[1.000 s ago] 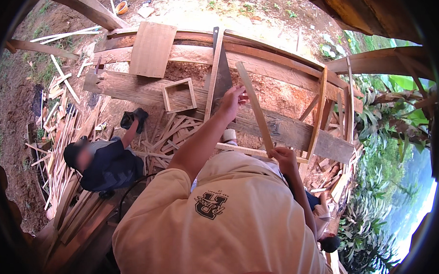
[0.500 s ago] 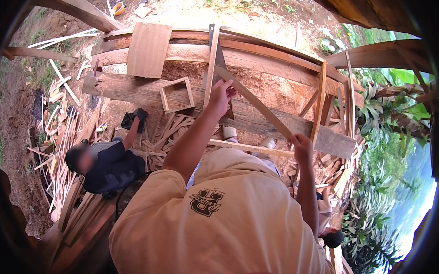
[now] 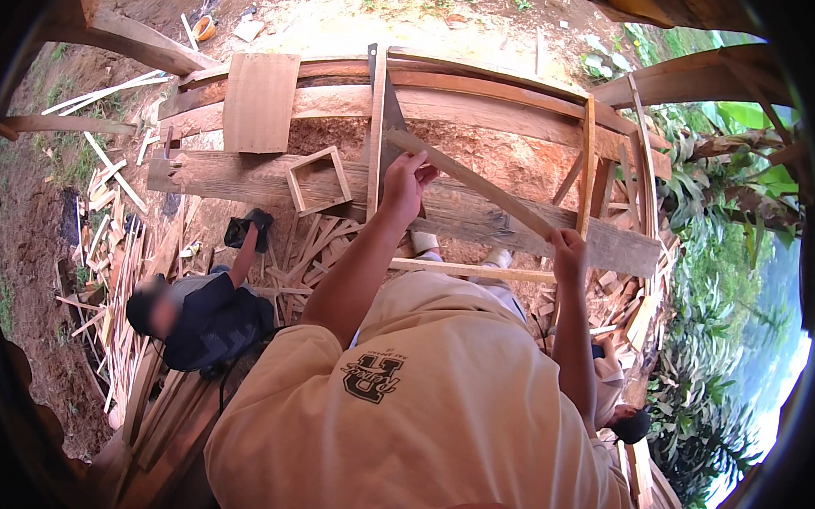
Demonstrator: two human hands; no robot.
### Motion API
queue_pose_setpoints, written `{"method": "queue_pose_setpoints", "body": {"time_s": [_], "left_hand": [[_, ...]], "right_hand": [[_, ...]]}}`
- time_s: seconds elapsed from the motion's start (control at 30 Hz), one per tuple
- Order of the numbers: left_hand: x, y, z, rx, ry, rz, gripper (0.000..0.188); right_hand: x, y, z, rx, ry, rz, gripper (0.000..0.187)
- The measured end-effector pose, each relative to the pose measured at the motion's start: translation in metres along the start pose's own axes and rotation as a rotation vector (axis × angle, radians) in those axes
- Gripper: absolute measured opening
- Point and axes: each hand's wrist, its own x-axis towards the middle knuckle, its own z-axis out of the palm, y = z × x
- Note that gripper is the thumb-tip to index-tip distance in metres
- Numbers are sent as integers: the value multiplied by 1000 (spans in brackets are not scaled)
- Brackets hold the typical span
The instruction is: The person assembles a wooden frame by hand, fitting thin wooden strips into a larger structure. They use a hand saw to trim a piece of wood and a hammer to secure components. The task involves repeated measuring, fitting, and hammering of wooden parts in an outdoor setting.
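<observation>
A slim wooden strip (image 3: 482, 188) slants across in front of me, pinched between the fingers of both hands. My left hand (image 3: 407, 178) grips it near its far left end, while my right hand (image 3: 568, 251) is closed on its near right end. Just beyond the left hand, the dark blade of a handsaw (image 3: 393, 109) shows behind a thin upright wooden piece (image 3: 376, 132); its handle is hidden. Left of that hand, a small rectangular wooden frame (image 3: 295, 192) lies on a weathered plank (image 3: 623, 249), which passes beneath the strip.
A flat board (image 3: 260, 103) leans over long beams (image 3: 493, 111) at the far side. Another person (image 3: 216, 324) sits at the left by piled offcuts (image 3: 119, 289); a second person (image 3: 611, 387) is at the lower right. Posts and thin uprights (image 3: 587, 167) stand at the right.
The strip lies a little flatter, its near right end slightly higher with my right hand. The whole view has shifted slightly. Both hands keep their hold.
</observation>
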Motion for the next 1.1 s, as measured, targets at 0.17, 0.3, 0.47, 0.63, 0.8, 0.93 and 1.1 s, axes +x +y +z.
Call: {"method": "queue_pose_setpoints", "body": {"time_s": [0.17,0.3,0.47,0.63,0.8,0.93,1.1], "left_hand": [[-1,-8,4,-1,9,-20,13],[4,-20,8,4,6,-48,14],[10,-42,35,76,-4,-82,20],[20,-53,74,215,50,-132,30],[46,-85,96,256,247,28,43],[79,-108,118,252,327,144,49],[138,-125,151,251,382,255,55]], "right_hand": [[1,6,-5,-13,15,32,27],[-3,5,-13,-16,39,68,27],[8,26,-35,-7,108,107,28],[48,54,-65,27,155,172,29],[121,78,-76,345,82,157,26],[190,82,-72,409,74,138,24],[267,82,-48,221,272,7,32]]}}
